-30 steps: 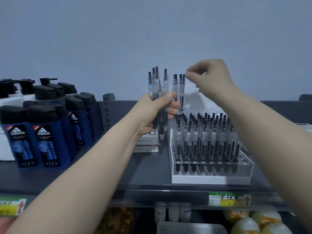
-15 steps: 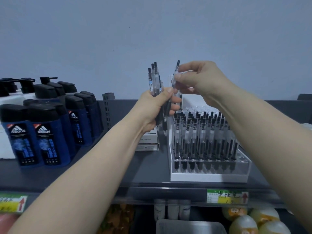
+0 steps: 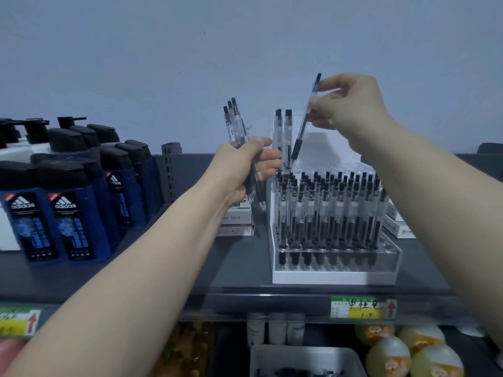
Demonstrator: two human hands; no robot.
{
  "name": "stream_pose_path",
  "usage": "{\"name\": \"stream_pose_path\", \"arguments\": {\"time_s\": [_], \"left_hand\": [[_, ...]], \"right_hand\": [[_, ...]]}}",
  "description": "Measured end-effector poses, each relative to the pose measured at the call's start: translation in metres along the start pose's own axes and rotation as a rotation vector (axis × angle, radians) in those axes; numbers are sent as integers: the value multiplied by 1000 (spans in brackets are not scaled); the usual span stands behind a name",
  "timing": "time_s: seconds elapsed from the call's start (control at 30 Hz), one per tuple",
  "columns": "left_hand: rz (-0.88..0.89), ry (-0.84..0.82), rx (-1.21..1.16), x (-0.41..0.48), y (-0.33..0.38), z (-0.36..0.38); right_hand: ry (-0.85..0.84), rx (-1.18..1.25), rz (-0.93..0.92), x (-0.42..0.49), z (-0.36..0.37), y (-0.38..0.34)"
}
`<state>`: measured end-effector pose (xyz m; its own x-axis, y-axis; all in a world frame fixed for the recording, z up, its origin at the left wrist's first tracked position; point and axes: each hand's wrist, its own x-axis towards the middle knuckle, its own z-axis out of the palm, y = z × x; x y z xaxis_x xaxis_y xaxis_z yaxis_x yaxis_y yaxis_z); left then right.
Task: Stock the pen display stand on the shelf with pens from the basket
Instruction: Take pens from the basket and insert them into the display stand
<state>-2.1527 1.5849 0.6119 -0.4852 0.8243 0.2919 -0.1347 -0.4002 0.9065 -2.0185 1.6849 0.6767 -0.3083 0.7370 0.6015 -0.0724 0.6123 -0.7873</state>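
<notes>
Grey wall behind a dark shelf (image 3: 231,268) | far left: blue shower-gel bottles (image 3: 73,213) in rows | centre: left hand (image 3: 245,170) grips a bundle of pens (image 3: 235,123) upright, just beside the stand | right: white pen display stand (image 3: 334,276) on the shelf, front rows filled; right hand (image 3: 351,107) pinches a single pen (image 3: 304,123), tilted, tip above the back rows

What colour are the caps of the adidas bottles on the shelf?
Black caps, clearest in the head view.

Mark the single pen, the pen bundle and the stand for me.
single pen (image 3: 303,126), head view, clear barrel.
pen bundle (image 3: 231,123), head view, upper barrels.
stand (image 3: 332,277), head view, white front wall.
</notes>
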Motion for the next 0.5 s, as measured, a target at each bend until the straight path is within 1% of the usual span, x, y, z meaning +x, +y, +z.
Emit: {"name": "stream_pose_path", "arguments": {"time_s": [0.17,0.3,0.5], "left_hand": [[10,-37,54,-1,0,1],[31,-51,101,0,-1,0],[23,-91,120,2,-6,0]], "right_hand": [[-75,-73,-23,-4,8,10],[-183,-126,11,-10,14,19],[-170,-155,27,-15,16,26]]}}
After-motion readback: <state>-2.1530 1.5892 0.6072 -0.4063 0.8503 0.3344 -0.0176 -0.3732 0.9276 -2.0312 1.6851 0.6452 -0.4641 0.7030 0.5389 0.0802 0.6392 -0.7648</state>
